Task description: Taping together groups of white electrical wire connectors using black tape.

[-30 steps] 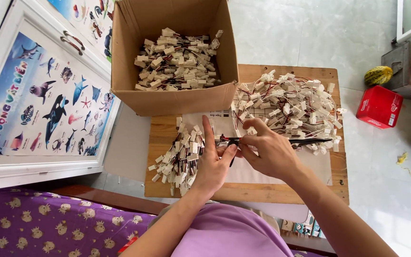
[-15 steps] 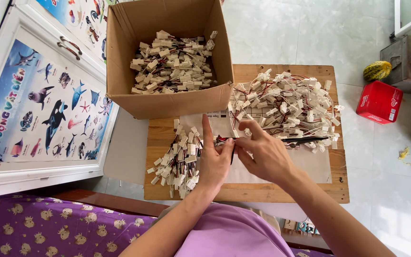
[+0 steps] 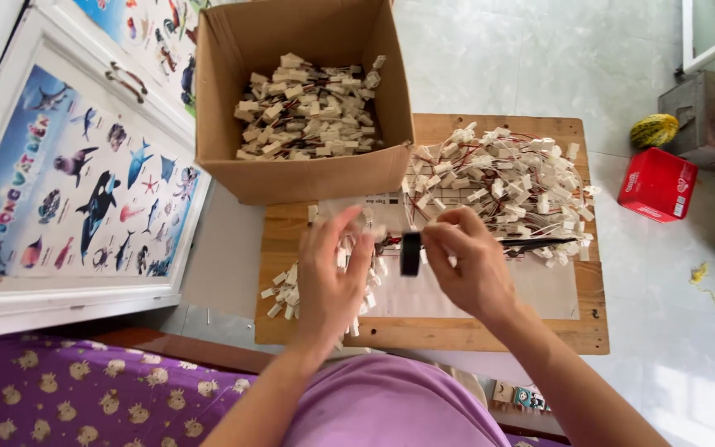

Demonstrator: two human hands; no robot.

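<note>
Right hand [image 3: 477,269]: grip closed on black tape roll [image 3: 410,253]. Left hand [image 3: 330,277]: fingers spread wide, blurred, over connector pile [image 3: 291,290]. Cardboard box [image 3: 308,178] at 12 o'clock on wooden surface [image 3: 473,331].

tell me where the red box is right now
In the head view the red box sits on the tiled floor at the right, just off the wooden board's right edge, below a striped green-yellow gourd.

One cardboard box [image 3: 304,178], one wooden board [image 3: 473,335], one red box [image 3: 657,185], two hands.
</note>
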